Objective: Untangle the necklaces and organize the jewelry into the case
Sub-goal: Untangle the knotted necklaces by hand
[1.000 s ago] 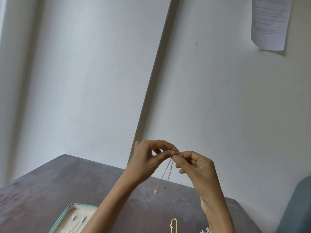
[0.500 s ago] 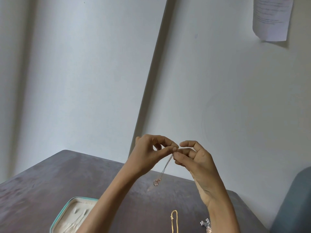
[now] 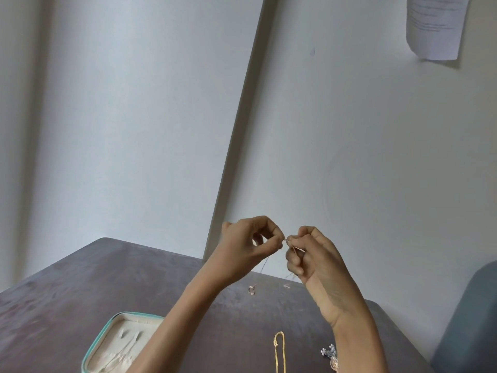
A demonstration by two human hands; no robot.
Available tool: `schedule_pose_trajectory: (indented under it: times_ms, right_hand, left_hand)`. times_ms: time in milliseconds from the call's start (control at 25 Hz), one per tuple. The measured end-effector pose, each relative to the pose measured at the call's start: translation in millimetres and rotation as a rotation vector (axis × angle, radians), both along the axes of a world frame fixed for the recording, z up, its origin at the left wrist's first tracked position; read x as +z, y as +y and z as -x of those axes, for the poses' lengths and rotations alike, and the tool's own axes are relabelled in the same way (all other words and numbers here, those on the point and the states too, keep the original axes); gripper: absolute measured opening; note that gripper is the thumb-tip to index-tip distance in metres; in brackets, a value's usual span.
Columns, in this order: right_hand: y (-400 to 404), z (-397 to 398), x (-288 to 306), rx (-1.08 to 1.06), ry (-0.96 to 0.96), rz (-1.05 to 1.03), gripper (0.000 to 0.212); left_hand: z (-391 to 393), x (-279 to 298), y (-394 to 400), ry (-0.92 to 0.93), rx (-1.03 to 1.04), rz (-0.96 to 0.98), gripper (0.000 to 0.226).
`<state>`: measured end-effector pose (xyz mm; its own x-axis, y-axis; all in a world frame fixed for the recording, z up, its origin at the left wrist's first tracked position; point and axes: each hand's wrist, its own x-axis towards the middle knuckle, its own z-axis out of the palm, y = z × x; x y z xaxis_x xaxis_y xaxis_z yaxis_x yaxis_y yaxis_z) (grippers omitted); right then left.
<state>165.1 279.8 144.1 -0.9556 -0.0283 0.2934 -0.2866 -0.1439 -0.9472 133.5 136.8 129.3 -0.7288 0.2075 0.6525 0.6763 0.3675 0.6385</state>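
Left hand (image 3: 247, 246): we pinch the fine necklace chain (image 3: 265, 265) between thumb and forefinger. Right hand (image 3: 314, 257): curled, pinching the same chain. Pendant (image 3: 251, 289) dangles above the worktop (image 3: 67, 297); case (image 3: 99, 345) lower left.

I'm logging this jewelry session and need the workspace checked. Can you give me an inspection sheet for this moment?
Surface: dark grey-brown table, corner against the wall.
Job's things: fine necklace chain held up between both hands, small pendant hanging low; open teal-rimmed jewelry case with cream lining; gold chain lying on the table.
Clutter: small beaded piece beside the right forearm.
Grippers: left hand and right hand both pinch the chain, fingertips almost meeting.
Cables: nothing seen.
Surroundings: pale wall, printed paper pinned upper right, grey-blue chair at right edge.
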Motion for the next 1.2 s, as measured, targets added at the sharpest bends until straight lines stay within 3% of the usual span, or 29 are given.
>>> schedule_pose_trajectory:
  times_ms: [200, 520, 680, 920, 1080, 1200]
  right_hand:
    - [-1.6, -2.7, 0.8, -0.003, 0.024, -0.108, 0.015]
    - [0.3, -9.5, 4.0, -0.118, 0.179, -0.369, 0.008]
    - [2.1, -11.7, 7.7, -0.2, 0.234, -0.391, 0.009]
    - [7.1, -8.0, 3.6, -0.226, 0.18, -0.395, 0.019]
    - [9.9, -6.9, 4.2, -0.168, 0.121, -0.199, 0.02]
    - [9.0, -6.1, 3.6, -0.162, 0.105, -0.195, 0.021]
  left_hand:
    - [0.6, -0.1, -0.8, -0.237, -0.29, -0.153, 0.021]
    - [-4.0, 3.0, -3.5, -0.299, -0.429, -0.272, 0.026]
    - [-1.3, 2.2, -6.1, -0.304, -0.437, -0.28, 0.025]
    - [-2.6, 1.1, -4.3, -0.469, -0.512, -0.336, 0.025]
    - [-1.1, 0.7, -6.2, -0.376, -0.37, -0.207, 0.021]
    - [-0.8, -0.8, -4.8, -0.239, -0.387, -0.246, 0.012]
